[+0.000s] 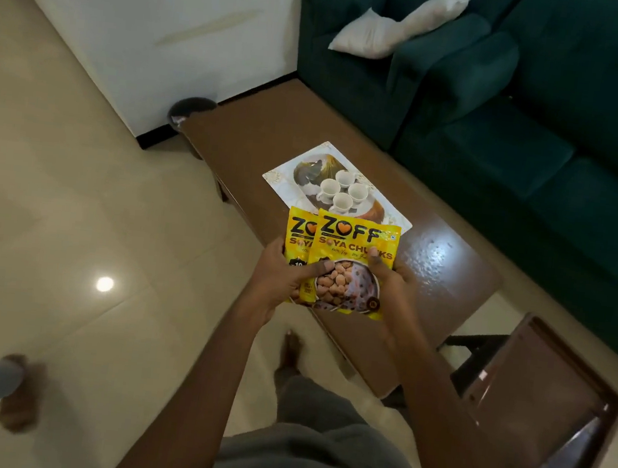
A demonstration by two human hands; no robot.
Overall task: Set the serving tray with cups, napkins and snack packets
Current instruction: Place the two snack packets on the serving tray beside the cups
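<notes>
Two yellow soya-chunk snack packets (351,253) are fanned out in front of me, one overlapping the other. My left hand (276,272) grips their lower left edge and my right hand (390,280) grips the lower right of the front packet. Just beyond them, a white patterned serving tray (282,179) lies on the brown coffee table (257,129). Several white cups (342,191) stand close together in the tray's middle. The packets hide the tray's near corner. I see no napkins.
A dark green sofa (541,117) with a white cushion (390,25) runs along the table's far side. A black round stool (193,107) stands at the table's far end. A brown chair (549,404) is at my right. Another person's foot (21,394) is on the tiled floor at left.
</notes>
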